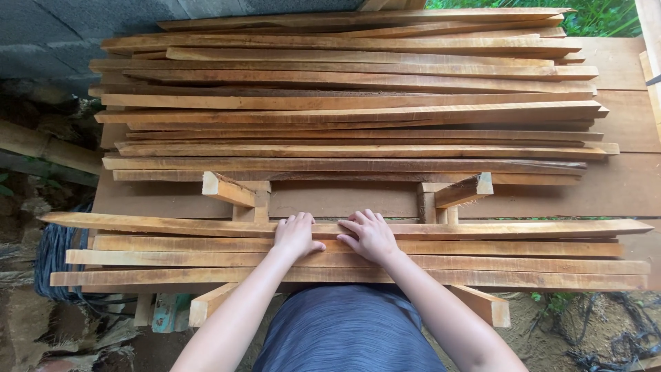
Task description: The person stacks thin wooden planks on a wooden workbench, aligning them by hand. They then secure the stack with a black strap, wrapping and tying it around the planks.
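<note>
My left hand and my right hand lie flat, side by side, on a row of several long thin wooden strips laid crosswise in front of me. The fingers of both hands reach onto the farthest strip of that row. Neither hand grips anything. The strips rest on two short wooden supports, one on the left and one on the right.
A large pile of similar strips fills the far half of the wooden bench. A grey block wall stands at the far left, greenery at the far right. Rubble, cables and a coiled hose lie on the ground below.
</note>
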